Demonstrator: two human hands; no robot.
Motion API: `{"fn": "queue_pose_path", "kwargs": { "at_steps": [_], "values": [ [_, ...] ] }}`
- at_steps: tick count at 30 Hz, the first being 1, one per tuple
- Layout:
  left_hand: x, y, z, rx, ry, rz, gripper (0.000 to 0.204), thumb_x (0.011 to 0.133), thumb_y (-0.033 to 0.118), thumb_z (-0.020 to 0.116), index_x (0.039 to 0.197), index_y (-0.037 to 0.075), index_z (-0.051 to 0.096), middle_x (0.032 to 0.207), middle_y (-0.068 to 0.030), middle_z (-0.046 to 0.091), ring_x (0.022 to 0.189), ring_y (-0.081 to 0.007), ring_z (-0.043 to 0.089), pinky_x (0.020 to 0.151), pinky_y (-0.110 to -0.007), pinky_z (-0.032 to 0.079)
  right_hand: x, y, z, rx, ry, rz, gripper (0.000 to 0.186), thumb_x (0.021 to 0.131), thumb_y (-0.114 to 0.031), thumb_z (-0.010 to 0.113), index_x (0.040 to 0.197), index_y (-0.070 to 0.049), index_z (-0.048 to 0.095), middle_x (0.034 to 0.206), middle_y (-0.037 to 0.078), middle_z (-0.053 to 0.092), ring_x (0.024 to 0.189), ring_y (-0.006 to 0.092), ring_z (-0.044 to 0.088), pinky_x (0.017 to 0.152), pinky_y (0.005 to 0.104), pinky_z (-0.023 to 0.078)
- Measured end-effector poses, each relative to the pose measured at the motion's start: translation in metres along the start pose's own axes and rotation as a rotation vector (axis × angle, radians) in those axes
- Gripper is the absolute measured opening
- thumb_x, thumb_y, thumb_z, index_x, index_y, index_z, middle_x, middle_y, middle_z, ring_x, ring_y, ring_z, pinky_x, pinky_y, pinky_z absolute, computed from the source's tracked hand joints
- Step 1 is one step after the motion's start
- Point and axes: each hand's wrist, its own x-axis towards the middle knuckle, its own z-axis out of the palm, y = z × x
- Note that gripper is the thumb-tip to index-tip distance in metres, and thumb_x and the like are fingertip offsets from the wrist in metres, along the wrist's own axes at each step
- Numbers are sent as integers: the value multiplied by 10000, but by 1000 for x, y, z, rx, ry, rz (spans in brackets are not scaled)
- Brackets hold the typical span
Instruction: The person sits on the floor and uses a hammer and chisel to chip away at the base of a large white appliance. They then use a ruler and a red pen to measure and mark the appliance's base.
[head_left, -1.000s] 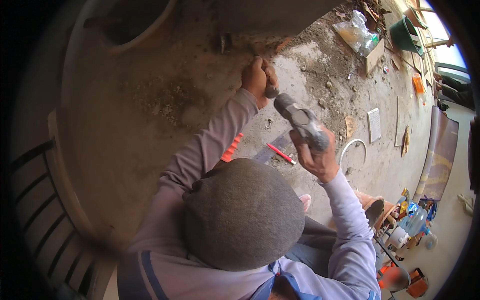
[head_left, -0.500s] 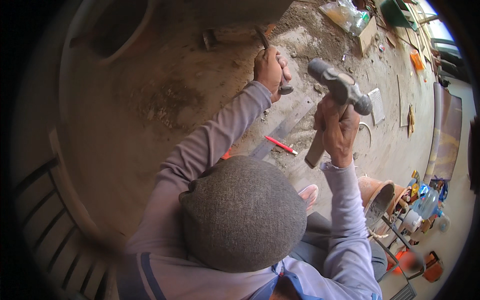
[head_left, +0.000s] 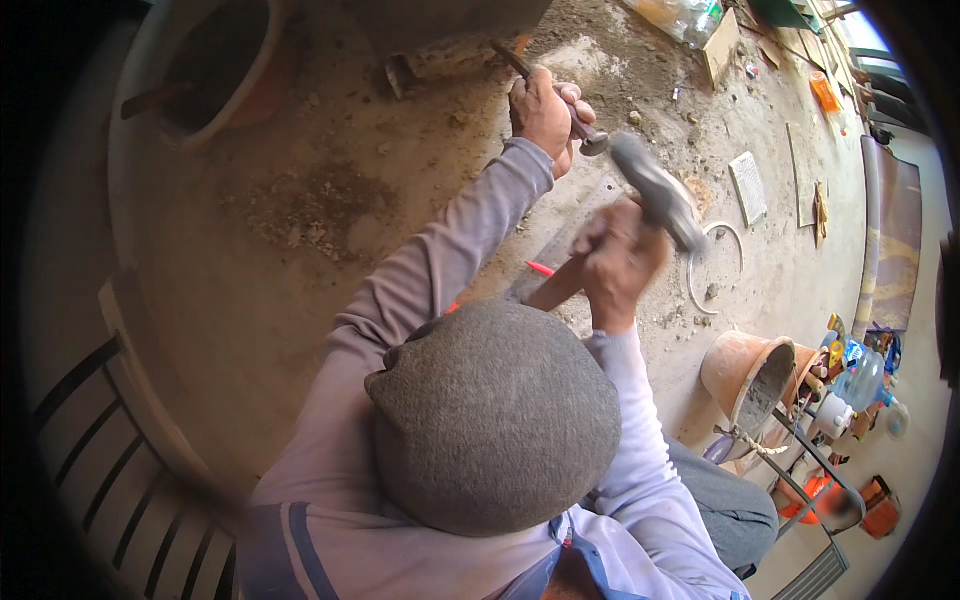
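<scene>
Beyond the red pen (head_left: 540, 268), the left hand (head_left: 541, 116) is wrapped around the chisel (head_left: 594, 145), best held steady, while to the pen's right the right hand (head_left: 620, 265) is clenched around the hammer (head_left: 656, 185), best brought squarely onto the chisel's head.

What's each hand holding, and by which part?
The left hand grips a chisel-like tool mid-shaft; the right hand holds a hammer by its handle, near its head.
</scene>
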Motion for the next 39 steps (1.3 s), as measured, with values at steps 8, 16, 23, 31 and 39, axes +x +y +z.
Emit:
{"fn": "queue_pose_path", "kwargs": {
  "at_steps": [8,16,23,31,39],
  "values": [
    [-1,3,8,-63,-15,4,129,905,208,406,812,121,382,667,-29,476,535,-147,501,442,-260,415,-1,-9,2,149,93,-84,221,962,-183,522,860,10,487,615,41,497,472,104,476,418,245,400],
    [1,4,14,-75,-31,-2,109,901,177,402,812,116,385,684,-27,478,562,-140,478,506,-265,457,6,-12,2,94,27,-131,164,951,-122,516,853,5,485,593,37,484,458,103,470,403,245,385],
    [-1,5,17,-136,-28,-2,119,883,119,401,772,79,389,705,-50,470,599,-149,478,539,-272,464,8,-23,3,348,104,-42,120,952,-85,505,934,32,486,605,34,484,446,111,469,400,247,399],
    [14,10,5,-77,59,-17,124,891,132,379,804,50,413,697,-55,465,620,-137,483,571,-262,466,12,-27,8,340,89,-24,176,965,-115,483,843,12,483,577,23,461,440,99,450,393,241,388],
    [11,1,-29,20,29,-96,162,940,251,422,838,129,390,699,-16,453,549,-100,436,455,-247,399,7,-16,-5,209,-20,153,176,947,-136,536,838,-2,503,580,30,481,435,97,455,398,239,381]
  ]
}}
